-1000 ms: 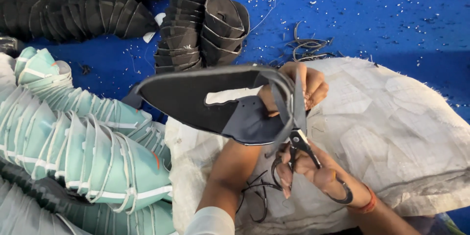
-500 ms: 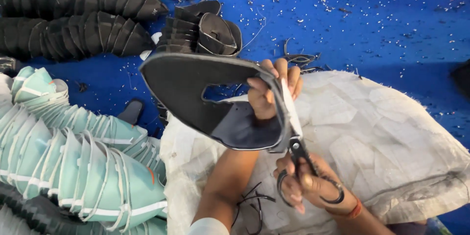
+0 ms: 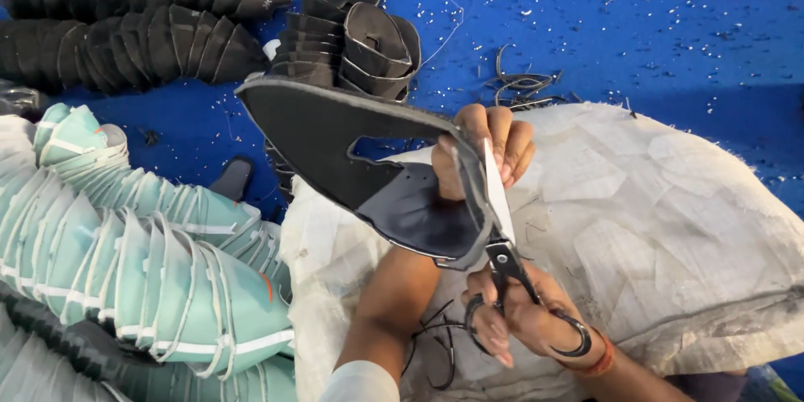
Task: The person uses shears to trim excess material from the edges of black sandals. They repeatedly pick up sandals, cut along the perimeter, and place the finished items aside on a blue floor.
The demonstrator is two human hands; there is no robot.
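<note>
My left hand (image 3: 486, 146) grips a black shoe upper (image 3: 335, 138), a flat curved piece with a cut-out in the middle, and holds it up over a white sack (image 3: 670, 209). My right hand (image 3: 523, 318) holds black-handled scissors (image 3: 502, 226) with its fingers through the loops. The blades point up and lie along the upper's right edge, right beside my left fingers. A thin black trimmed strip runs along that edge.
Stacks of nested black uppers (image 3: 126, 17) lie on the blue floor (image 3: 653, 25) at the top left, with a smaller pile (image 3: 352, 42) beside them. Rows of teal uppers (image 3: 142, 260) fill the left. Black offcut strips (image 3: 519, 84) and white specks litter the floor.
The black upper has been lifted and turned, with its cut-out facing up. The scissors moved up along its right edge.
</note>
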